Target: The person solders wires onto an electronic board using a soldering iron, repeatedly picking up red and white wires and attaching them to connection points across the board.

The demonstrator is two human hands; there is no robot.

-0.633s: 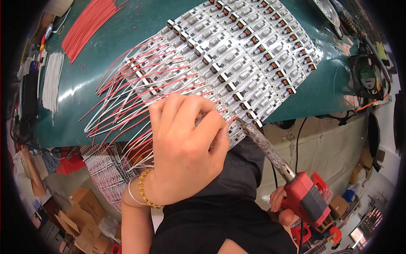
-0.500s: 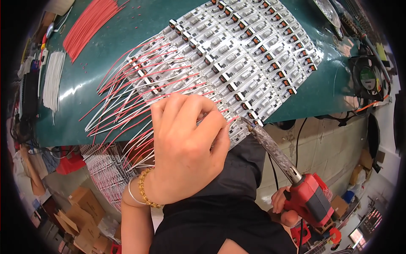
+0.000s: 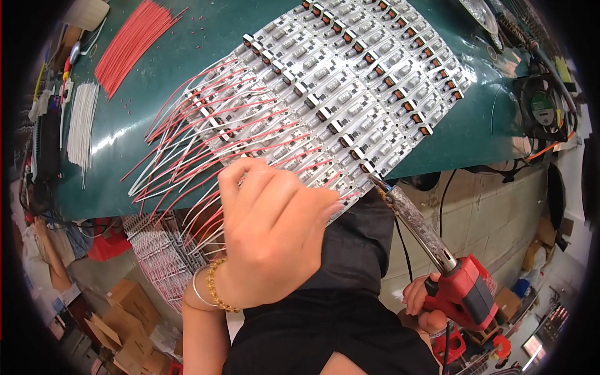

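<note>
My left hand (image 3: 272,231) is at the near edge of a panel of white circuit boards (image 3: 381,134). Its thumb and forefinger are pinched together, and a short red wire end (image 3: 351,195) shows at their tips; the rest of that wire is hidden by the hand. Many red and white wires (image 3: 181,162) fan out from the panel to the left. In my right hand (image 3: 420,303), at the lower right, is a soldering gun (image 3: 464,294) with a red and black body. Its tip points up-left, close to the panel's near corner.
Bundles of red wires (image 3: 134,44) and white wires (image 3: 82,128) lie on the green tabletop (image 3: 150,112). A black fan (image 3: 542,109) stands at the right edge. More wired boards (image 3: 159,256) hang below the table's front left, above cardboard boxes (image 3: 131,306).
My left fingers have drawn slightly down and away from the soldering tip. The gun has shifted a little to the right. The panel appears slightly moved to the left.
</note>
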